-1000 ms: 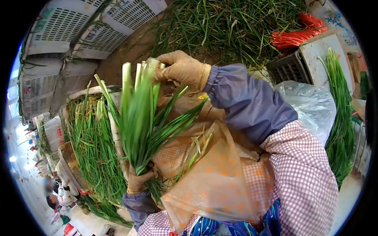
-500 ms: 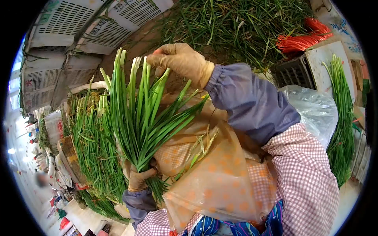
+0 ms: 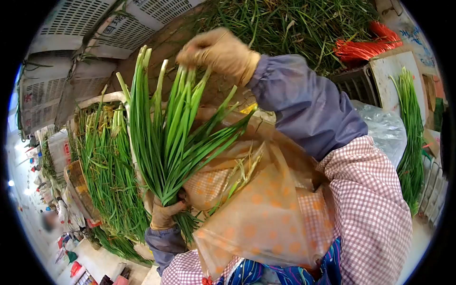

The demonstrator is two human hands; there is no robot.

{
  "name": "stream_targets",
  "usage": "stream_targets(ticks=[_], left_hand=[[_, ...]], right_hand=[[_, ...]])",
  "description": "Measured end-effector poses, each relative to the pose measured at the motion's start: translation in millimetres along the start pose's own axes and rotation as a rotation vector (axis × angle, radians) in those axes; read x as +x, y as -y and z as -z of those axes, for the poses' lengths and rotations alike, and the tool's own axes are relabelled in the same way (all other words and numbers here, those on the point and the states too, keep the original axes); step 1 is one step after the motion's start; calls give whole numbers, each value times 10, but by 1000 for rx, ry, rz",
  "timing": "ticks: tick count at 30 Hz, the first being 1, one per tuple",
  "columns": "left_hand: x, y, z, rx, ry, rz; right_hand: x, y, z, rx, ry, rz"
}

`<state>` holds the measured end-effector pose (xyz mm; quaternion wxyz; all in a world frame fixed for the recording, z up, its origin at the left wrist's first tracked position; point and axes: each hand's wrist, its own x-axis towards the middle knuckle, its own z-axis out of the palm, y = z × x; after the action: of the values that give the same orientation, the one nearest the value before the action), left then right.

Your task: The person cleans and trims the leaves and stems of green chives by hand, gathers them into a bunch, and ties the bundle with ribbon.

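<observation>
My left hand, in a tan glove, is wrapped round the leafy part of a bunch of garlic chives. The pale stalk ends fan out upward, away from me, and the leaf tips hang below the fist. At the top of the bunch is my right hand, also gloved, its fingers pinched at the pale ends of some stalks; motion blurs the fingertips. A few yellowish leaf scraps lie on the translucent orange-dotted apron over my lap.
To the left lies a heap of untidy chives. White slotted crates stand at the upper left. Loose leaves cover the floor ahead, beside red ties. On the right are a clear plastic bag and a tidy chive bundle.
My right hand has risen a little and its fingers are more blurred. The stalks near it have spread apart somewhat. My left hand keeps its hold on the bunch.
</observation>
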<state>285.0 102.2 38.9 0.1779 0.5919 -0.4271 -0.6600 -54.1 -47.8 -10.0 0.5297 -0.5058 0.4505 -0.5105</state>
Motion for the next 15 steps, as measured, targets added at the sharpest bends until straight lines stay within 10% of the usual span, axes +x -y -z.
stream_targets(ticks=[2, 4, 6, 9, 10, 15], left_hand=[[-3, -29, -30, 0, -7, 0], [-17, -16, -28, 11, -32, -39], [-37, -22, -75, -29, -51, -29], [-9, 108, 66, -119, -13, 8], [-12, 165, 107, -173, 34, 44], [-31, -5, -104, -33, -73, 42]], right_hand=[[-10, -41, 382, -110, -303, 202], [-1, -38, 1267, -1559, -492, 348], [-298, -228, 2045, -1268, -657, 385], [-727, -661, 2655, -644, -881, -542], [-857, -928, 2358, -820, -902, -267], [-1284, -358, 571, 231, -143, -911]])
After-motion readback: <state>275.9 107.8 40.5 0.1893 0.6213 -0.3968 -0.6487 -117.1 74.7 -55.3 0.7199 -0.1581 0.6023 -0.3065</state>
